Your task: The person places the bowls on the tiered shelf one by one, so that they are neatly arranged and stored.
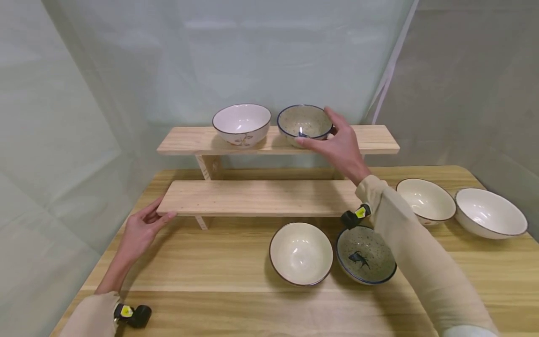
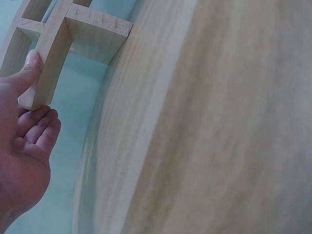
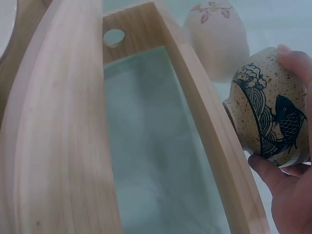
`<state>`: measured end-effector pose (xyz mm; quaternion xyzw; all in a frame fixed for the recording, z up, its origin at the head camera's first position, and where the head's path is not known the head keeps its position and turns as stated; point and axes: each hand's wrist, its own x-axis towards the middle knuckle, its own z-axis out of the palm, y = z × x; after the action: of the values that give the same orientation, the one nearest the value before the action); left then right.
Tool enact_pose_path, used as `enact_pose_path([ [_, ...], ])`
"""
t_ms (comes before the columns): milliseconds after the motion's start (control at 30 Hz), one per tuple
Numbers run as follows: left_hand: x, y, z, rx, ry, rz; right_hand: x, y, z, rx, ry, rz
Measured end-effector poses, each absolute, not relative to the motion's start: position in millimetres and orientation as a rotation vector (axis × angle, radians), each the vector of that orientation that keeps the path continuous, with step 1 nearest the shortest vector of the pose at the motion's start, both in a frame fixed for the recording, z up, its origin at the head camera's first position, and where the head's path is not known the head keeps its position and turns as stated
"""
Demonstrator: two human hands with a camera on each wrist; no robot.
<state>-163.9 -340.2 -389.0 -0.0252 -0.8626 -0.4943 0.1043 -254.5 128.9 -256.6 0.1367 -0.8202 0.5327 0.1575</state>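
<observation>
On the upper board of a two-step wooden shelf (image 1: pixel 278 199), my right hand (image 1: pixel 340 142) grips a speckled bowl (image 1: pixel 304 120) with a dark blue rim, thumb at its front and fingers at its right side. A fish and wave drawing shows on that bowl's outside in the right wrist view. To its left stands a white bowl (image 1: pixel 242 122) with a flower sprig. My left hand (image 1: pixel 141 231) holds the left end of the lower board, the thumb (image 2: pixel 30 66) on one face and the curled fingers at its end in the left wrist view.
A cream bowl (image 1: pixel 301 255) and another speckled bowl (image 1: pixel 364 257) with a fish inside stand on the wooden table (image 1: pixel 202 299) in front of the shelf. Two more bowls, one cream (image 1: pixel 425 199) and one white (image 1: pixel 490 210), stand at the right. Pale cloth (image 1: pixel 269 56) hangs behind.
</observation>
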Motion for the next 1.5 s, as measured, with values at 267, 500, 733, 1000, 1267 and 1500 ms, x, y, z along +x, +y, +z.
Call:
enact_pose_path([
  [267, -164, -341, -389, -0.06, -2.552, -1.448, -262, 122, -256, 0.34, -2.333, 1.519],
  [500, -163, -342, -387, -0.048, -2.56, -1.456, -265, 120, -253, 0.325, -2.374, 1.532],
  [733, -164, -344, -387, -0.053, -2.569, -1.447, -265, 121, -247, 0.36, -2.475, 1.491],
  [1000, -164, -345, -388, -0.038, -2.576, -1.441, -253, 131, -248, 0.402, -2.417, 1.525],
  [1267, -165, -344, -387, -0.051, -2.568, -1.442, -231, 153, -261, 0.465, -2.288, 1.515],
  [1500, -164, -344, -387, -0.052, -2.562, -1.468, -199, 171, -273, 0.572, -2.269, 1.479],
])
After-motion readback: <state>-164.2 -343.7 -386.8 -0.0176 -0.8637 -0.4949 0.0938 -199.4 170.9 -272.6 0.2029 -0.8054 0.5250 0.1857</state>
